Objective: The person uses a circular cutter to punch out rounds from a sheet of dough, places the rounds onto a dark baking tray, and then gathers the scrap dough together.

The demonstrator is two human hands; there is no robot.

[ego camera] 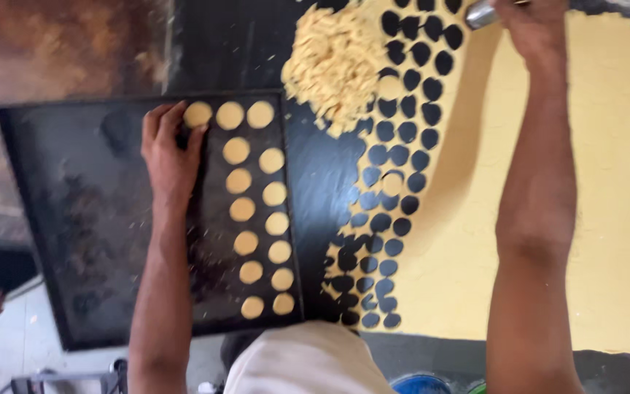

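My left hand rests on a black baking tray, fingertips touching a round dough disc at the top of the tray. Two columns of several pale dough discs fill the tray's right side. My right hand reaches to the far edge of a rolled-out yellow dough sheet and grips a metal cylindrical cutter, partly cut off by the frame's top. The sheet's left part is full of round cut-out holes.
A heap of dough scraps lies on the black worktop between tray and sheet. A brown surface lies beyond the tray. A blue object and pale floor show at the bottom.
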